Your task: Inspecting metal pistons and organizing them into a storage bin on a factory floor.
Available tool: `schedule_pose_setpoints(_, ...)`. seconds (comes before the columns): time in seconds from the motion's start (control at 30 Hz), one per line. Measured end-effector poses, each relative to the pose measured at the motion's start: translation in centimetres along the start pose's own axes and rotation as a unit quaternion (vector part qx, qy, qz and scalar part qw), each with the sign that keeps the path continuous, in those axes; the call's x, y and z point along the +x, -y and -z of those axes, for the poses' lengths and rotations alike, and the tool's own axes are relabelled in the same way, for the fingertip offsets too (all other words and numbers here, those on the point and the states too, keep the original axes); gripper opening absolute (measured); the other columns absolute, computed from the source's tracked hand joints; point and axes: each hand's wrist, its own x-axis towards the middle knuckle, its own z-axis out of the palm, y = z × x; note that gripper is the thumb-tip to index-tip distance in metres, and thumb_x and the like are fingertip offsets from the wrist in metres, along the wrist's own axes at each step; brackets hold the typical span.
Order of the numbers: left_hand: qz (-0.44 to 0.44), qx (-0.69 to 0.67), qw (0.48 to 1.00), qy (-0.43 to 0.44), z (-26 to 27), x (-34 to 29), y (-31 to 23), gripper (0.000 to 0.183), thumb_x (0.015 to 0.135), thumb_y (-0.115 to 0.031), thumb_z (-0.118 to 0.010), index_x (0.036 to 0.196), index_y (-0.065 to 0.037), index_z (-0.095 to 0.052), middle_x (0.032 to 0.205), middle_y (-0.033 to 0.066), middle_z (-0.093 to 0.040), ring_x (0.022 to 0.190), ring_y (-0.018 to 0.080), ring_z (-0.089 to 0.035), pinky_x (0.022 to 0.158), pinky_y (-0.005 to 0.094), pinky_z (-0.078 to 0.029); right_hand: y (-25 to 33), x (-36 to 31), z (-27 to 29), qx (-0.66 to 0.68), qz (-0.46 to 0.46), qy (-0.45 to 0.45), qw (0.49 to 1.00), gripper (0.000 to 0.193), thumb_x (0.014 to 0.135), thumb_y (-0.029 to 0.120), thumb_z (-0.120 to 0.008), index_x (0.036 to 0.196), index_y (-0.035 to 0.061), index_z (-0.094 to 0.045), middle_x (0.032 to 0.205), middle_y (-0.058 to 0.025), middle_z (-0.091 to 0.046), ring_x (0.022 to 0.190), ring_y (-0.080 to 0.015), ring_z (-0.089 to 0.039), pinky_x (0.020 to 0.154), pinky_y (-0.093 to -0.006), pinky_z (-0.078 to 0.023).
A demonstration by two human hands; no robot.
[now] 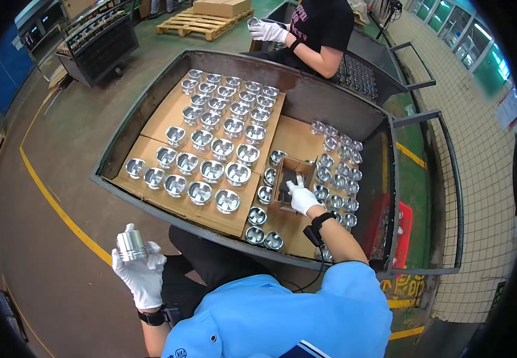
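Observation:
My left hand (141,268), in a white glove, grips a shiny silver piston (132,246) beyond the cart's near left edge. The piston is held up, with its ring grooves low near the fingers. My right hand (302,198), also gloved, reaches into a small wooden box (306,171) in the cart. Its thumb and a finger stretch apart into the box, and nothing is plainly held between them. What lies in the dark bottom of the box is hard to make out. Several pistons (258,215) stand close around the box.
A dark metal cart (133,110) surrounds rows of pistons (212,171) on cardboard (151,125). Smaller pistons (336,203) crowd its right side. A red crate (403,235) stands beyond the cart's right wall, near a bent handle (458,197). Across the cart, a person (321,30) in white gloves holds a part.

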Motion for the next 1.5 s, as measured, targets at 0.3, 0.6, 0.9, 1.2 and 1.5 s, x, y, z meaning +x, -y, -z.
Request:
schedule_pose_setpoints(0.3, 0.285, 0.079, 0.943, 0.153, -5.4, 4.3, 4.5, 0.068, 0.094, -0.064, -0.052, 0.138, -0.012, -0.056, 0.111, 0.0148, -0.068, 0.062, 0.0196, -0.057, 0.054, 0.0287, -0.038, 19.0, -10.8, 13.2, 0.327, 0.259, -0.007, 0.909, 0.082, 0.079, 0.041, -0.083, 0.147, 0.01, -0.052, 0.125, -0.0151, -0.065, 0.087, -0.023, -0.066, 0.079, -0.0359, -0.056)
schedule_pose_setpoints(0.6, 0.46, 0.09, 0.874, 0.129, -12.8, 4.9, 9.0, 0.073, 0.096, -0.07, -0.045, 0.14, -0.012, -0.051, 0.1, 0.0142, -0.07, 0.067, 0.0189, -0.064, 0.049, 0.0288, -0.047, 19.3, -11.8, 9.1, 0.421, 0.279, -0.151, 0.85, 0.046, 0.082, 0.039, -0.078, 0.107, 0.0018, -0.068, 0.102, -0.0188, -0.071, 0.093, -0.0355, -0.07, 0.081, -0.04, -0.056)
schedule_pose_setpoints(0.9, 0.076, 0.728, 0.606, 0.313, -1.1, 9.8, 11.9, 0.05, 0.092, -0.039, -0.074, 0.124, -0.001, -0.07, 0.101, 0.0168, -0.076, 0.095, 0.0236, -0.072, 0.088, 0.0359, -0.054, 1.1, -16.0, 13.9, 0.565, -0.115, -0.394, 0.715, 0.027, 0.09, 0.026, -0.072, 0.104, 0.0032, -0.073, 0.091, -0.0009, -0.07, 0.082, -0.0082, -0.064, 0.074, -0.0254, -0.052)
schedule_pose_setpoints(1.2, 0.077, 0.745, 0.559, 0.355, -2.6, 9.1, 10.7, 0.039, 0.092, -0.025, -0.076, 0.121, 0.002, -0.071, 0.1, 0.0111, -0.077, 0.092, 0.0121, -0.069, 0.085, 0.029, -0.055, -12.9, -19.3, 18.0, 0.293, -0.183, -0.766, 0.542, 0.074, 0.095, 0.015, -0.067, 0.154, -0.0072, -0.027, 0.121, -0.0208, -0.065, 0.101, -0.0226, -0.067, 0.086, -0.0357, -0.056)
schedule_pose_setpoints(1.5, -0.09, 0.717, 0.56, 0.405, -2.5, 7.5, 10.8, 0.015, 0.079, -0.019, -0.081, 0.084, -0.006, -0.076, 0.082, 0.011, -0.075, 0.078, 0.0284, -0.071, 0.077, 0.0391, -0.054, -0.1, -10.3, 17.2, 0.124, 0.011, -0.265, 0.956, 0.05, 0.094, 0.033, -0.061, 0.132, -0.0006, -0.059, 0.12, -0.0235, -0.066, 0.109, -0.0383, -0.065, 0.094, -0.0448, -0.052)
